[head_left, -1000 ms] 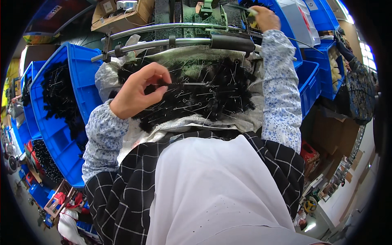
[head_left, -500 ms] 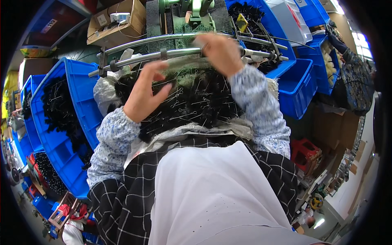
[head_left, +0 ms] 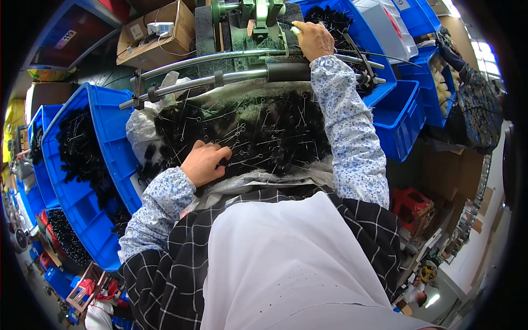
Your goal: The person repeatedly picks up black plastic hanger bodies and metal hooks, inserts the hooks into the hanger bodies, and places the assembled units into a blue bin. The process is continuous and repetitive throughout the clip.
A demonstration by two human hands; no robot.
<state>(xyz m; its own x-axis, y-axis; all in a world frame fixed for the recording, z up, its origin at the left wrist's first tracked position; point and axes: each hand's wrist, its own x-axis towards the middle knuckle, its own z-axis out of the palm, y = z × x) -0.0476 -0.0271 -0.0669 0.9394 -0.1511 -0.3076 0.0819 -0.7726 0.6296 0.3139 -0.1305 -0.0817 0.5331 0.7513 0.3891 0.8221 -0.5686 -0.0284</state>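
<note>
Our left hand (head_left: 204,164) curls over the black brush pile (head_left: 280,137), hold hidden from us | tangled wire loops (head_left: 240,128) could drag up extras | past steel rails (head_left: 242,74), our right hand (head_left: 318,40) pinches a small brush (head_left: 285,25) beside the green machine (head_left: 273,11)

The left forearm (head_left: 159,203) slants forward and inward, the left hand (head_left: 206,163) back upward with fingers curled under, while the right forearm (head_left: 352,121) reaches much farther ahead, the right hand (head_left: 316,42) angling leftward, its fingers bent together.
</note>
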